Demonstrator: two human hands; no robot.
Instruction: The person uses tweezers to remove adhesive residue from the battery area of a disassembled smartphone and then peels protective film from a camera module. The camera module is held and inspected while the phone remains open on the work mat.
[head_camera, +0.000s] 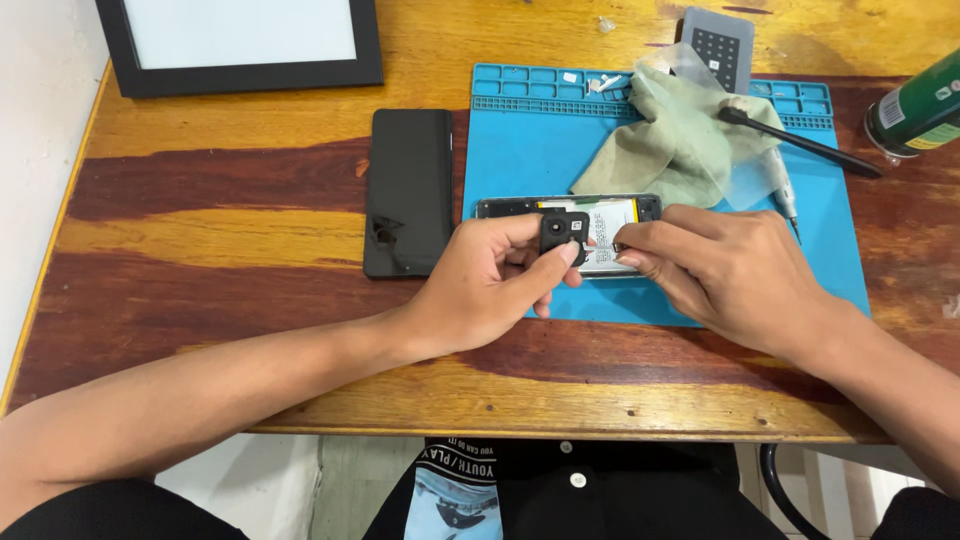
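An opened phone (620, 210) with its white battery showing lies on a blue work mat (520, 160). My left hand (490, 285) holds a small black camera-frame part (564, 232) between thumb and fingers, just above the phone's left half. My right hand (725, 270) rests on the phone's right half, fingertips pinched beside the black part; whether it grips anything is hidden.
A black back cover (408, 190) lies left of the mat. On the mat's far side sit a green cloth (675, 135), a black-handled tool (800, 142) and a screwdriver (780, 185). A grey pad (718, 45), a green can (915, 110) and a black picture frame (240, 45) stand further back.
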